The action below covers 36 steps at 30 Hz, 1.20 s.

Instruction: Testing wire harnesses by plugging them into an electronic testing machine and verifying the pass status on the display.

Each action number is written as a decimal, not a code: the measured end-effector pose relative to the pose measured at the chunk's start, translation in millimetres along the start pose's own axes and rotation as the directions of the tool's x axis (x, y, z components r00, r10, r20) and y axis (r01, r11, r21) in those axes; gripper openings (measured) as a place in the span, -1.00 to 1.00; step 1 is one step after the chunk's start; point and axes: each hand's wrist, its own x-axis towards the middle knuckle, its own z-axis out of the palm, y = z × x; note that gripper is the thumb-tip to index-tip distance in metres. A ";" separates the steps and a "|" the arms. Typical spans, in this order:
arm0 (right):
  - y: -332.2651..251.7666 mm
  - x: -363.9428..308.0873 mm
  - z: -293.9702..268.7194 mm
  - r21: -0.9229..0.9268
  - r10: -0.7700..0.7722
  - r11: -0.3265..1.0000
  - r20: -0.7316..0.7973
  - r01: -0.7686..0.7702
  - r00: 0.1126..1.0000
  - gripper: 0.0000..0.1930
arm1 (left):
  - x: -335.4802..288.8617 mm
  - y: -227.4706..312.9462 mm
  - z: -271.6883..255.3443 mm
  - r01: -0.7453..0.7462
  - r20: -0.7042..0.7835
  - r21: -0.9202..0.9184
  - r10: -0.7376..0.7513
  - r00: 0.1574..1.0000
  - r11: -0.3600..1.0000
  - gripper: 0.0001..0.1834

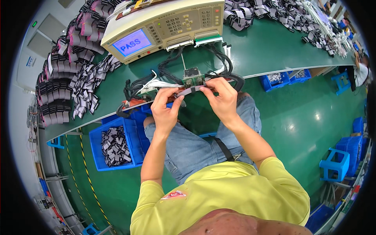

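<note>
A short grey ribbon cable (189, 91) with dark ends spans between my two hands at the table's front edge. My left hand (165, 109) pinches its left end, and my right hand (221, 98) pinches the other. Just behind it stands a small test fixture (192, 76) with a dark block on top. Black and white wires run from the fixture to a beige cable tester (168, 29), whose lit blue screen (132, 42) faces me. The cable's end connectors are mostly hidden by my fingers.
Piles of ribbon cables (84, 88) cover the green table's left side, with more (274, 15) at the back right. Below the left edge hangs a blue bin (135, 150) of cables. Blue stools (335, 164) and a person (359, 70) are at the right.
</note>
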 end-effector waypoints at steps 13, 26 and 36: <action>-1.1 7.8 10.8 -0.041 0.072 0.997 -0.015 -0.072 0.997 -0.78 | 2.5 -0.6 2.5 0.016 0.002 -0.048 -0.016 1.000 0.999 -0.72; -22.6 16.2 -2.5 -0.038 -0.333 0.933 0.292 0.359 0.897 -0.67 | -11.3 14.1 -5.3 0.012 0.114 -0.086 -0.002 0.993 0.996 -0.68; -28.9 11.8 2.1 -0.128 -0.203 0.960 0.299 0.250 0.932 -0.82 | -6.1 5.2 18.6 0.157 -0.003 -0.178 -0.160 0.987 0.971 -0.70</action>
